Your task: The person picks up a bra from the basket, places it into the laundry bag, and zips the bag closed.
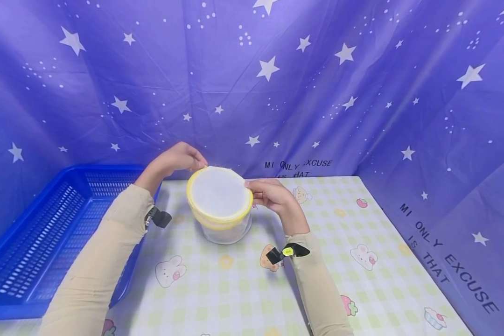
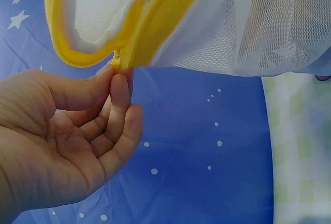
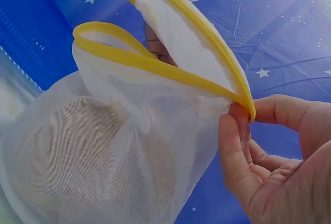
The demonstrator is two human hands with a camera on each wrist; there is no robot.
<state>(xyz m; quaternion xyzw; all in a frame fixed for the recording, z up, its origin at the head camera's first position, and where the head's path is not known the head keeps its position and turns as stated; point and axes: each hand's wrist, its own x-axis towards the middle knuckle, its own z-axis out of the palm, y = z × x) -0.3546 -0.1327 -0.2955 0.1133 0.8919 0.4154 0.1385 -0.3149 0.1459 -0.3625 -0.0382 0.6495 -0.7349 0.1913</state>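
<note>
A white mesh laundry bag (image 1: 220, 193) with yellow trim stands on the table, round and tilted slightly. My left hand (image 1: 180, 157) is at its far left rim. In the left wrist view, its thumb and fingers pinch the yellow zipper pull (image 2: 118, 61). My right hand (image 1: 273, 193) grips the yellow edge on the right side, thumb and fingers on the trim (image 3: 243, 102). The right wrist view shows the lid (image 3: 181, 38) lifted away from the bag's rim, leaving a gap. A rounded tan shape (image 3: 88, 151) shows through the mesh.
A blue plastic basket (image 1: 122, 289) with slotted walls stands to the left, beside the left forearm. A checked cloth with cartoon prints (image 1: 319, 270) covers the table. Purple star-printed curtain (image 1: 235, 84) hangs behind and along the right side.
</note>
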